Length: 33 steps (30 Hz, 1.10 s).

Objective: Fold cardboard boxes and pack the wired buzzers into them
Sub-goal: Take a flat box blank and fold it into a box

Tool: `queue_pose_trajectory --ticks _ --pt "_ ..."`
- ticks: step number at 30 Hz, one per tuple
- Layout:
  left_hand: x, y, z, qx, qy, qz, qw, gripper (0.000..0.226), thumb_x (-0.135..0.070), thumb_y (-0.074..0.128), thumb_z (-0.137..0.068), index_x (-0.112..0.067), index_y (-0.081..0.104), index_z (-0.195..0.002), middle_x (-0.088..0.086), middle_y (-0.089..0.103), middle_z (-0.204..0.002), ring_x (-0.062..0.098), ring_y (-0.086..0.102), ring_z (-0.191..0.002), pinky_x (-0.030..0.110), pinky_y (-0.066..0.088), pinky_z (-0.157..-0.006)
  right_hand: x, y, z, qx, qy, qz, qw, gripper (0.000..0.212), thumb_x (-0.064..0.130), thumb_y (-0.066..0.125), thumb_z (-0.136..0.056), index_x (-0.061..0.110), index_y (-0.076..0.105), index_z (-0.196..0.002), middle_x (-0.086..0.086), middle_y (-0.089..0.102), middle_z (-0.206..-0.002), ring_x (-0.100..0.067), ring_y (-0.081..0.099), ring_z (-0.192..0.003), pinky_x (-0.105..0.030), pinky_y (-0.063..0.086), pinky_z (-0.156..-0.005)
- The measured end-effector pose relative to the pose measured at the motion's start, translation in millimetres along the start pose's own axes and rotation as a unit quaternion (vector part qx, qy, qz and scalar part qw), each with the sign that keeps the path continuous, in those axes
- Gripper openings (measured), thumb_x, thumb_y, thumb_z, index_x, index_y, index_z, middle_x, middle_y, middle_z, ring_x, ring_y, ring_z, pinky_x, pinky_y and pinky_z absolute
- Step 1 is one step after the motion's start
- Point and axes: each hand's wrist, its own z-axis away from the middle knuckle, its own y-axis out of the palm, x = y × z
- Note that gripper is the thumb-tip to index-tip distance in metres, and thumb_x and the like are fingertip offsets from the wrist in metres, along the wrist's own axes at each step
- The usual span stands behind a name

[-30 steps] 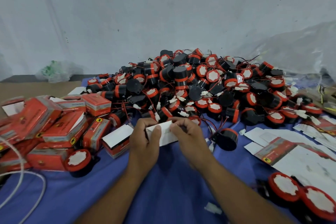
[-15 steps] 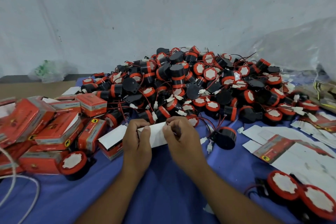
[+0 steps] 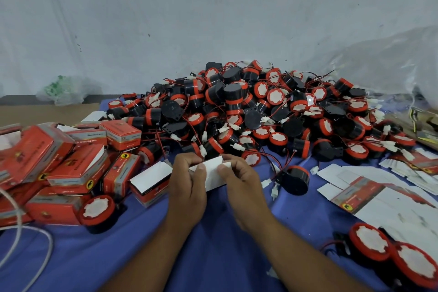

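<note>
My left hand [image 3: 188,187] and my right hand [image 3: 239,179] both pinch a small cardboard box [image 3: 213,173], white side up, just above the blue cloth [image 3: 213,244]. Right behind it rises a big pile of black-and-red wired buzzers [image 3: 248,106]. One buzzer [image 3: 295,179] with its white plug lies close to the right of my right hand. Flat unfolded box blanks [image 3: 379,194] are spread at the right. An open box [image 3: 151,181] with a white flap stands just left of my left hand.
Several folded red boxes [image 3: 59,161] are heaped at the left, with a buzzer [image 3: 98,212] in front of them. A white cable [image 3: 28,244] loops at the lower left. Two buzzers [image 3: 388,253] lie at the lower right. A clear plastic bag [image 3: 391,64] sits at the back right.
Both hands have kept hold of the box and worked its flaps, with the thumbs shifting on its white face. The camera view has tilted slightly.
</note>
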Motion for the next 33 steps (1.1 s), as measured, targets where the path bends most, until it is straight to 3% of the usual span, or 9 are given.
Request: queue_pose_trajectory --ticks 5,11,15,18,21,24,26,29,33 --pt "2.9 -1.0 -0.1 -0.008 -0.017 -0.004 1.000 0.019 -0.023 0.046 -0.093 -0.010 0.055 -0.103 -0.009 0.058 -0.100 0.005 0.055 -0.093 0.010 0.040 -0.076 4.9 -7.0 -5.3 -0.016 0.013 -0.012 1.000 0.013 0.005 0.062 -0.094 0.012 0.071 -0.087 0.016 0.072 -0.096 0.007 0.063 -0.083 -0.012 0.050 -0.072" --pt "0.2 0.1 -0.9 0.003 0.001 -0.012 1.000 0.016 -0.016 0.047 -0.092 -0.005 0.055 -0.100 -0.008 0.056 -0.103 0.006 0.054 -0.096 0.010 0.040 -0.080 0.3 -2.8 0.0 -0.083 -0.006 0.091 0.992 0.015 0.014 0.059 -0.093 0.026 0.065 -0.086 0.011 0.067 -0.097 -0.002 0.062 -0.087 -0.023 0.053 -0.074" --pt "-1.8 0.3 -1.0 0.008 0.024 -0.012 1.000 0.019 -0.018 0.045 -0.093 -0.002 0.055 -0.097 -0.001 0.055 -0.102 0.005 0.054 -0.096 0.010 0.039 -0.081 -0.3 -0.9 1.6 -0.107 -0.039 0.151 0.982 0.014 0.019 0.058 -0.093 0.028 0.061 -0.083 0.010 0.063 -0.098 0.003 0.057 -0.086 -0.018 0.047 -0.071" --pt "1.0 -1.2 -2.1 -0.006 0.001 0.004 1.000 0.024 -0.027 0.043 -0.091 -0.007 0.055 -0.098 -0.006 0.057 -0.101 0.006 0.054 -0.095 0.011 0.040 -0.081 1.8 -4.0 -1.6 -0.057 -0.043 0.095 0.993 0.015 0.017 0.064 -0.095 0.026 0.066 -0.083 0.004 0.066 -0.104 -0.001 0.061 -0.091 -0.018 0.052 -0.077" --pt "5.2 -2.1 -2.0 -0.006 -0.035 0.025 0.999 0.017 -0.022 0.044 -0.091 -0.013 0.056 -0.098 -0.014 0.058 -0.097 0.007 0.055 -0.093 0.016 0.042 -0.079 3.4 -8.1 -6.2 0.008 -0.008 -0.022 1.000 0.015 0.007 0.067 -0.093 0.020 0.072 -0.087 0.008 0.068 -0.108 -0.010 0.063 -0.101 -0.022 0.051 -0.086" --pt "3.9 -4.5 -0.9 0.008 -0.048 0.063 0.997 0.015 -0.024 0.044 -0.089 -0.018 0.056 -0.096 -0.016 0.060 -0.094 0.004 0.055 -0.088 0.013 0.043 -0.072 4.6 -13.0 -10.7 0.088 0.049 -0.127 0.987 0.028 0.008 0.066 -0.093 0.027 0.068 -0.113 0.004 0.067 -0.118 -0.014 0.061 -0.106 -0.028 0.052 -0.093" --pt "3.8 -6.5 -0.7 0.024 -0.048 0.089 0.995 0.015 -0.026 0.044 -0.090 -0.019 0.056 -0.095 -0.014 0.060 -0.094 0.004 0.056 -0.085 0.012 0.044 -0.069 5.4 -18.9 -14.0 0.136 0.064 -0.110 0.983 0.034 0.013 0.064 -0.095 0.031 0.065 -0.124 0.001 0.067 -0.124 -0.013 0.063 -0.109 -0.026 0.052 -0.092" --pt "5.4 -9.1 -0.8 0.064 -0.046 0.095 0.992 0.024 -0.039 0.045 -0.087 -0.020 0.054 -0.100 -0.011 0.060 -0.097 0.006 0.058 -0.085 0.018 0.047 -0.068 9.4 -26.1 -14.8 0.185 0.026 -0.031 0.982 0.024 0.021 0.060 -0.098 0.035 0.071 -0.115 0.010 0.072 -0.110 -0.003 0.063 -0.099 -0.018 0.050 -0.083" --pt "10.1 -12.0 -1.9 0.152 -0.006 0.021 0.988 0.026 -0.045 0.044 -0.089 -0.031 0.050 -0.111 -0.017 0.059 -0.103 0.009 0.059 -0.094 0.016 0.045 -0.073 14.7 -36.7 -17.8 0.187 -0.044 0.122 0.974 0.028 0.028 0.056 -0.099 0.032 0.066 -0.125 0.007 0.068 -0.119 0.002 0.061 -0.103 -0.018 0.048 -0.085"
